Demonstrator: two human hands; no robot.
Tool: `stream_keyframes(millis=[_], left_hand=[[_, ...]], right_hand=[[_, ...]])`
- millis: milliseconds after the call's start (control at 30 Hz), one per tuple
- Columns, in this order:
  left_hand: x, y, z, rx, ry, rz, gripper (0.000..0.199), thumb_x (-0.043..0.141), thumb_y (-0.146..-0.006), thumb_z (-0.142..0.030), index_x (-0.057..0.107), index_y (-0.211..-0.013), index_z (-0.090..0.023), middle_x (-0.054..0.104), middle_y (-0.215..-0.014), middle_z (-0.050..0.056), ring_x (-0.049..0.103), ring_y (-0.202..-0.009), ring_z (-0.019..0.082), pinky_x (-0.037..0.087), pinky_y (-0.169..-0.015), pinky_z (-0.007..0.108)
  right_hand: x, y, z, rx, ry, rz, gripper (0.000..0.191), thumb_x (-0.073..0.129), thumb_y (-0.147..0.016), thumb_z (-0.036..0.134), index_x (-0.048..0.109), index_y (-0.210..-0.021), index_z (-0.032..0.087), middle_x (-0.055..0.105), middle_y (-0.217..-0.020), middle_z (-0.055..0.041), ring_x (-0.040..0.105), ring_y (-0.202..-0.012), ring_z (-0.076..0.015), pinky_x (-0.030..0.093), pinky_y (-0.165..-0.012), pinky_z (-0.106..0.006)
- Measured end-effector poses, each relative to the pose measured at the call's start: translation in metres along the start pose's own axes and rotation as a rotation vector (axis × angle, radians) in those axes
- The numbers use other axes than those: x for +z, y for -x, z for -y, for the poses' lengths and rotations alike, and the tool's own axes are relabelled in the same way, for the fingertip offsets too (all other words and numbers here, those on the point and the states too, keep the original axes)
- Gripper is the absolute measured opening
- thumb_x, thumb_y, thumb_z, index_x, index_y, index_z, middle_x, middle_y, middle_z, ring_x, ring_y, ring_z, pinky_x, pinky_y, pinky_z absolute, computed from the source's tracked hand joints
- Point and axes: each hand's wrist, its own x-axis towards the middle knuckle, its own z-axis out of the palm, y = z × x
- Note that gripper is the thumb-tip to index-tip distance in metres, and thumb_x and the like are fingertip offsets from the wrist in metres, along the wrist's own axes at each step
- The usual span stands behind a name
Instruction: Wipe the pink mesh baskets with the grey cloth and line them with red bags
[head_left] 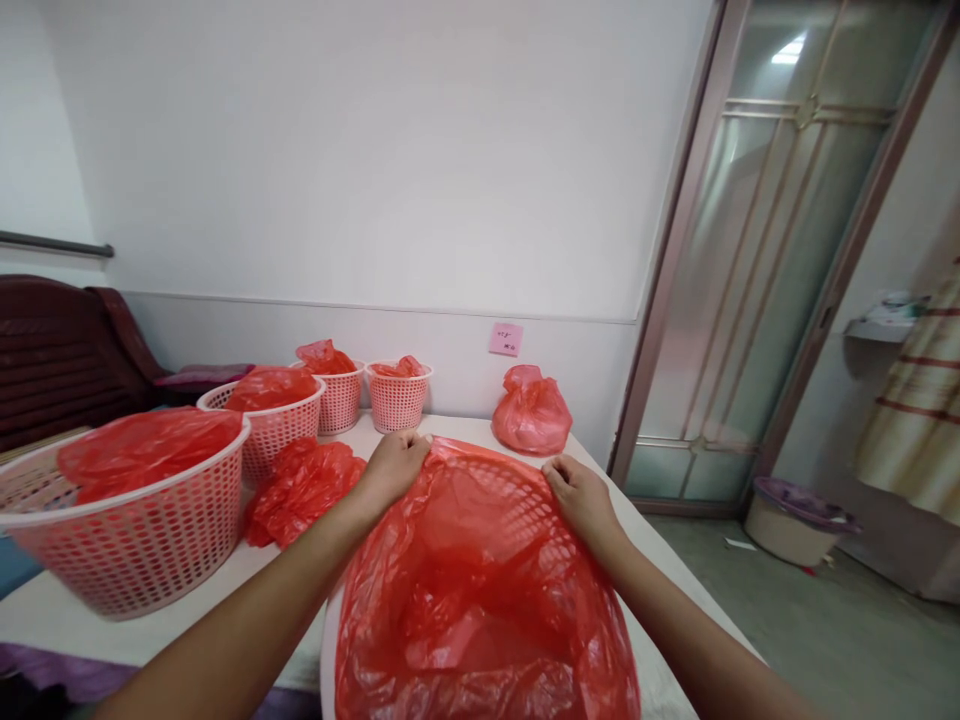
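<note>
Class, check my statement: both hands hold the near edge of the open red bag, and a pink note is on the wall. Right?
Not quite: the left hand and right hand hold the far edge of the open red bag, not the near one, as the head view shows. The pink note is on the wall.

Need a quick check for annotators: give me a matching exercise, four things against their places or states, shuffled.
1. pink note
2. left hand
3. beige bin
4. crumpled red bag

A. standing on the floor
B. lying loose on the white surface
C. stuck to the wall
D. gripping the red liner's far edge

Pairs: 1-C, 2-D, 3-A, 4-B
</note>
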Motion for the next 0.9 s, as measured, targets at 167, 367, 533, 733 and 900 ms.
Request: stream_keyframes(millis=[167, 367, 533, 733, 900], left_hand=[[-0.002, -0.006, 0.004, -0.095, 0.034, 0.044, 0.03, 0.057, -0.093, -0.042, 0.061, -0.081, -0.015, 0.058, -0.071, -0.004, 0.056, -0.06, 0.01, 0.049, -0.058, 0.027], [0.001, -0.011, 0.007, -0.21, 0.124, 0.088, 0.028, 0.057, -0.093, -0.041, 0.062, -0.089, -0.014, 0.061, -0.077, -0.002, 0.057, -0.061, 0.01, 0.05, -0.056, 0.026], [0.003, -0.013, 0.01, -0.282, 0.179, 0.124, 0.027, 0.057, -0.093, -0.04, 0.062, -0.091, -0.014, 0.061, -0.075, -0.002, 0.055, -0.056, 0.008, 0.048, -0.052, 0.023], [0.001, -0.014, 0.007, -0.253, 0.199, 0.03, 0.025, 0.059, -0.092, -0.039, 0.062, -0.093, -0.014, 0.061, -0.079, -0.002, 0.056, -0.06, 0.009, 0.049, -0.053, 0.024], [0.007, -0.012, -0.005, -0.2, 0.268, 0.0, 0.028, 0.056, -0.094, -0.042, 0.061, -0.088, -0.015, 0.058, -0.074, -0.003, 0.053, -0.056, 0.008, 0.046, -0.052, 0.023]], right_hand=[[0.002, -0.004, -0.004, 0.033, -0.027, 0.006, 0.025, 0.041, -0.074, 0.043, 0.043, -0.058, 0.024, 0.053, -0.059, 0.0004, 0.049, -0.061, -0.0177, 0.033, -0.059, -0.029], [0.006, -0.01, -0.016, 0.093, -0.061, 0.04, 0.021, 0.043, -0.069, 0.039, 0.046, -0.055, 0.024, 0.057, -0.059, -0.001, 0.052, -0.063, -0.0185, 0.036, -0.059, -0.029], [0.007, -0.01, -0.03, 0.153, -0.088, 0.102, 0.02, 0.042, -0.066, 0.035, 0.053, -0.057, 0.022, 0.061, -0.059, -0.0022, 0.056, -0.059, -0.0185, 0.039, -0.056, -0.028], [-0.012, -0.004, -0.011, 0.098, 0.012, -0.141, 0.026, 0.041, -0.077, 0.043, 0.055, -0.072, 0.022, 0.062, -0.075, -0.006, 0.056, -0.073, -0.0225, 0.039, -0.069, -0.034], [-0.011, -0.001, 0.018, -0.177, 0.097, -0.048, 0.032, 0.044, -0.085, 0.044, 0.061, -0.098, 0.02, 0.065, -0.101, -0.0095, 0.057, -0.096, -0.0238, 0.04, -0.086, -0.033]])
